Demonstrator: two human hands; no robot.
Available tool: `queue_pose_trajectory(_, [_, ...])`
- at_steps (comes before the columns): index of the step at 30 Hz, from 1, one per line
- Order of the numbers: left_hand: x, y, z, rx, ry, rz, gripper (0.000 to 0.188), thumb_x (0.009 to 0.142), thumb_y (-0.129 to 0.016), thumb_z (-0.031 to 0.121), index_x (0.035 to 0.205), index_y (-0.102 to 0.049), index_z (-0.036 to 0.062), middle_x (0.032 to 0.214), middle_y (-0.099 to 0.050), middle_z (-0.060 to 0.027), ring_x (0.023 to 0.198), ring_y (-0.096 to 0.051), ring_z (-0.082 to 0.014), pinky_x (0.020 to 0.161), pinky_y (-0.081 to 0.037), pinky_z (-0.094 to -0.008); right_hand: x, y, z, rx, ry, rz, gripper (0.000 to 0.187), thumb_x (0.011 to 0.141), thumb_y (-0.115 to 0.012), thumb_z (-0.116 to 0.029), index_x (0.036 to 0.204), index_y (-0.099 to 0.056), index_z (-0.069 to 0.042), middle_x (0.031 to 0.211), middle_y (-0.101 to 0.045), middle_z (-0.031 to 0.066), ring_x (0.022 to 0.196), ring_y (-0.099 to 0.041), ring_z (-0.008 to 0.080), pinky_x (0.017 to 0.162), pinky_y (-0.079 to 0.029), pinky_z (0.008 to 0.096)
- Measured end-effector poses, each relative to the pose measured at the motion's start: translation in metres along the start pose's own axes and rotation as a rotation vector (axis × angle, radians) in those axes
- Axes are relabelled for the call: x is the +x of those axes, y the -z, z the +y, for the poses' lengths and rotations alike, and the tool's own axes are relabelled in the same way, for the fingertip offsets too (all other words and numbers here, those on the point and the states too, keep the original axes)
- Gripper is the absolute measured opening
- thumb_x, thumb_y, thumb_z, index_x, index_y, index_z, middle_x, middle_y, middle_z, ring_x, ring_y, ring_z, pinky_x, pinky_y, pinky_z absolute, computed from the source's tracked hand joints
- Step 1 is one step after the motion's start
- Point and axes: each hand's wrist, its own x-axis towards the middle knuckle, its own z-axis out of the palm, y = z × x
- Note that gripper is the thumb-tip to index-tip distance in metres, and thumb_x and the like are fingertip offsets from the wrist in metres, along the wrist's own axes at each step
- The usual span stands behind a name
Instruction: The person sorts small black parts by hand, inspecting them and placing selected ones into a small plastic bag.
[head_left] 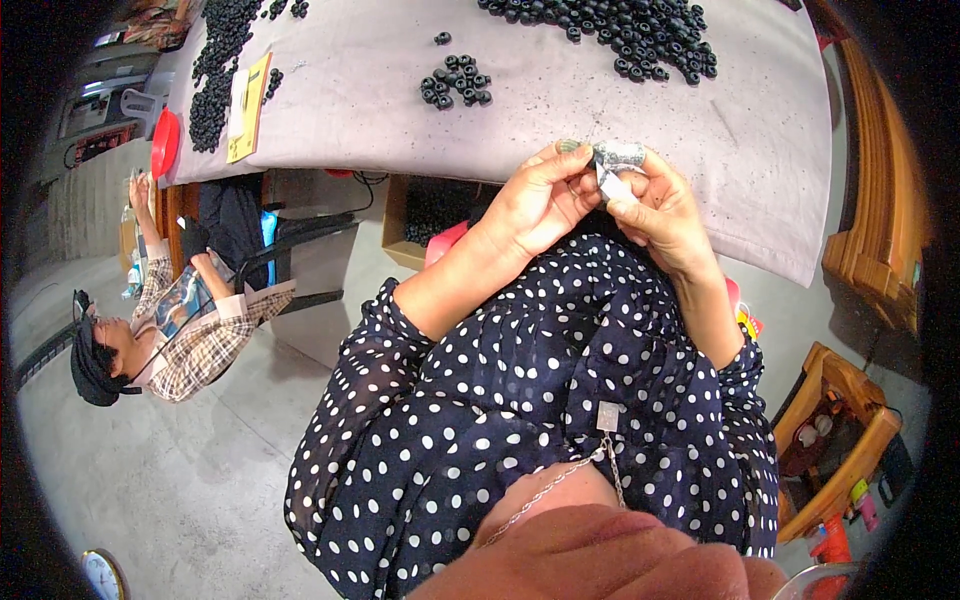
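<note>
Both my hands meet just off the table's near edge, fingers closed. My left hand pinches one side of a small grey-and-white patterned strip, which looks rolled or folded. On its other side, my right hand grips the same strip between thumb and fingers. A white flap and a dark sliver show between the hands; what the strip is made of I cannot make out. Beyond them, a small cluster of black ring-shaped beads lies on the cloth-covered table.
Larger heaps of black beads lie at the far side and far left. A yellow card and a red dish are at the left. Below stands a carton. A person in plaid sits left; a wooden stool stands right.
</note>
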Motion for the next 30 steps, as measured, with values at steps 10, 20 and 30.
queue_pose_trajectory(10, [0.001,0.004,0.0,-0.016,0.036,0.001,0.008,0.086,-0.057,0.015,0.085,-0.056,0.0064,0.072,-0.056,-0.0006,0.067,-0.054,-0.0097,0.066,-0.05,-0.0248,-0.001,0.001,0.0,0.008,-0.043,0.009,0.041,0.079,-0.067,-0.012,0.114,-0.049,-0.003,0.07,-0.053,-0.0044,0.051,-0.041,-0.0002,0.041,-0.028,0.0124])
queue_pose_trajectory(20, [-0.004,0.006,-0.002,-0.046,0.043,0.016,0.005,0.086,-0.057,0.01,0.089,-0.056,0.0059,0.078,-0.059,-0.0035,0.065,-0.058,-0.0113,0.063,-0.051,-0.0261,0.0,0.008,0.001,0.043,-0.09,0.029,0.034,0.08,-0.065,-0.01,0.11,-0.053,-0.003,0.072,-0.055,-0.0037,0.051,-0.042,-0.0001,0.038,-0.029,0.0124])
queue_pose_trajectory(30, [0.001,0.009,-0.001,0.01,-0.018,-0.02,0.01,0.087,-0.055,0.015,0.085,-0.055,0.0055,0.071,-0.055,-0.0013,0.068,-0.054,-0.0106,0.067,-0.05,-0.0248,-0.001,0.001,0.0,-0.06,-0.038,-0.017,0.044,0.078,-0.067,-0.012,0.116,-0.047,-0.003,0.073,-0.055,-0.0041,0.052,-0.041,-0.0003,0.042,-0.028,0.0124])
